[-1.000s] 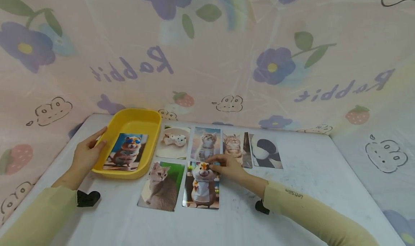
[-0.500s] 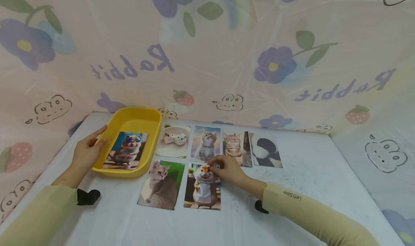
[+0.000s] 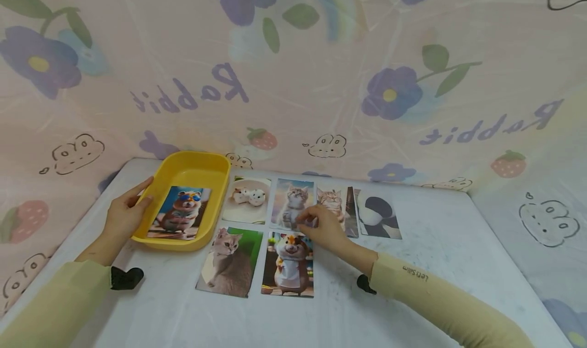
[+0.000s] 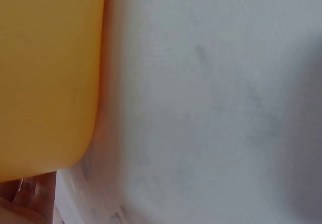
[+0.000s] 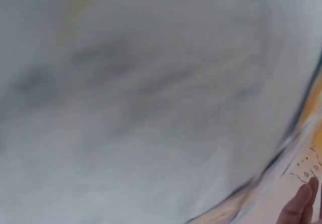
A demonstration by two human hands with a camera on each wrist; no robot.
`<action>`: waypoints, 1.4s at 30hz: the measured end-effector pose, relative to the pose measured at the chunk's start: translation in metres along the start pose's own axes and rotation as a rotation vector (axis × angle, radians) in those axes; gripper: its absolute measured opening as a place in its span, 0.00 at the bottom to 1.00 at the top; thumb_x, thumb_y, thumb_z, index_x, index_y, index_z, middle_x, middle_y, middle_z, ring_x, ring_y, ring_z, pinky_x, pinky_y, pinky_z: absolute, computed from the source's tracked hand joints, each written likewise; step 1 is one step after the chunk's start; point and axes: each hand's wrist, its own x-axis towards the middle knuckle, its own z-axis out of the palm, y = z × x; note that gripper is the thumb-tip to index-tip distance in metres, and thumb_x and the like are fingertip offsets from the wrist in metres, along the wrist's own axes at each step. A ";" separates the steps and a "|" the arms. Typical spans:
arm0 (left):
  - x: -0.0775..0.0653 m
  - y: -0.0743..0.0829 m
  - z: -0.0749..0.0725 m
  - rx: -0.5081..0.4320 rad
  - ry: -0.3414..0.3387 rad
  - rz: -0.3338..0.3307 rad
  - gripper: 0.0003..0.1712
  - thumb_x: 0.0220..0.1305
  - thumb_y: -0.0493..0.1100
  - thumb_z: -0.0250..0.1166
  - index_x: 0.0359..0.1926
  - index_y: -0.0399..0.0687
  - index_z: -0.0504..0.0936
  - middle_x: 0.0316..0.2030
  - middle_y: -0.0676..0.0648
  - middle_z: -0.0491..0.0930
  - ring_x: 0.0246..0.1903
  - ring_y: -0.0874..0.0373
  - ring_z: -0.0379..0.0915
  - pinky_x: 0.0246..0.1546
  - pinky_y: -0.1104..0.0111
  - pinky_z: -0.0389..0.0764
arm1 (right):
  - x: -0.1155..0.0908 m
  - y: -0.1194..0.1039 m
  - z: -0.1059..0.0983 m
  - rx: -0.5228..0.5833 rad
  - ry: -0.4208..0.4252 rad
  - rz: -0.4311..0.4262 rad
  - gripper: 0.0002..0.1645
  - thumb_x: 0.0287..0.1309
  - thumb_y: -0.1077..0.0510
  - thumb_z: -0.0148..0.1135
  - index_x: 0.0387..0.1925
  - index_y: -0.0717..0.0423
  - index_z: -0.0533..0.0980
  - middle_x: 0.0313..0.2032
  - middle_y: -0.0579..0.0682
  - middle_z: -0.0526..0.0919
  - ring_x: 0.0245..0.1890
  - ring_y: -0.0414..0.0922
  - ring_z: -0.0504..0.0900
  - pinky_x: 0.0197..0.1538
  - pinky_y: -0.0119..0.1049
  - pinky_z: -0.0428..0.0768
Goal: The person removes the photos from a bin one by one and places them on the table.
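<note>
My left hand (image 3: pixel 126 213) grips the left rim of a yellow tray (image 3: pixel 219 195), fingers outside and thumb over the edge. Inside it lies a photo card of a hamster in sunglasses (image 3: pixel 181 215). The left wrist view shows the tray's outer wall (image 4: pixel 45 78) close up. My right hand (image 3: pixel 325 231) is over the lower right corner of a grey kitten card (image 3: pixel 291 200), thumb and finger close together, with nothing seen between them. Just below lies a card of a hamster in a white apron (image 3: pixel 289 271). In the right wrist view only some fingertips (image 5: pixel 300 196) show.
Beside the hamster card lies a sitting cat card (image 3: pixel 229 266). The back row also has a card of white dumpling-like animals on a plate (image 3: pixel 247 197), a partly covered orange cat card (image 3: pixel 330 200) and a black-and-white card (image 3: pixel 378 215). A patterned curtain (image 3: pixel 293 93) hangs behind the white table (image 3: pixel 435 266).
My right hand has come off the top of the apron hamster card and moved up to the kitten card. The hamster card shifted slightly right and down. My left hand stays on the tray.
</note>
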 end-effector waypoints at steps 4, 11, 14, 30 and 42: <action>0.000 -0.001 -0.001 -0.005 0.007 0.005 0.29 0.74 0.52 0.46 0.73 0.58 0.55 0.63 0.23 0.62 0.55 0.34 0.66 0.29 0.87 0.66 | 0.009 -0.006 0.003 0.066 -0.013 0.040 0.07 0.57 0.60 0.65 0.39 0.56 0.82 0.39 0.51 0.80 0.38 0.46 0.77 0.37 0.32 0.75; -0.001 -0.002 -0.002 -0.025 0.005 -0.010 0.29 0.74 0.53 0.46 0.73 0.59 0.55 0.61 0.24 0.64 0.52 0.37 0.68 0.29 0.85 0.70 | 0.032 -0.025 0.016 0.192 -0.011 0.084 0.09 0.58 0.58 0.64 0.41 0.56 0.83 0.39 0.53 0.83 0.37 0.46 0.80 0.36 0.34 0.77; -0.002 -0.002 -0.002 -0.020 0.007 -0.018 0.29 0.74 0.53 0.46 0.73 0.59 0.55 0.61 0.24 0.64 0.52 0.37 0.69 0.30 0.83 0.70 | 0.044 -0.036 0.025 0.242 -0.014 0.067 0.10 0.58 0.59 0.64 0.41 0.58 0.83 0.39 0.54 0.84 0.37 0.47 0.80 0.38 0.35 0.79; 0.000 -0.002 -0.003 -0.004 -0.003 -0.031 0.29 0.75 0.53 0.45 0.73 0.60 0.54 0.64 0.24 0.62 0.56 0.35 0.66 0.44 0.62 0.77 | 0.093 -0.090 0.071 0.430 -0.063 0.108 0.12 0.60 0.57 0.64 0.44 0.57 0.82 0.41 0.53 0.84 0.37 0.42 0.79 0.41 0.39 0.82; 0.000 0.002 0.002 -0.046 0.000 -0.040 0.28 0.75 0.51 0.45 0.73 0.63 0.53 0.64 0.25 0.62 0.56 0.35 0.66 0.56 0.44 0.72 | 0.130 -0.122 0.090 0.376 -0.127 0.154 0.12 0.58 0.57 0.66 0.44 0.57 0.83 0.42 0.50 0.85 0.36 0.40 0.79 0.36 0.26 0.77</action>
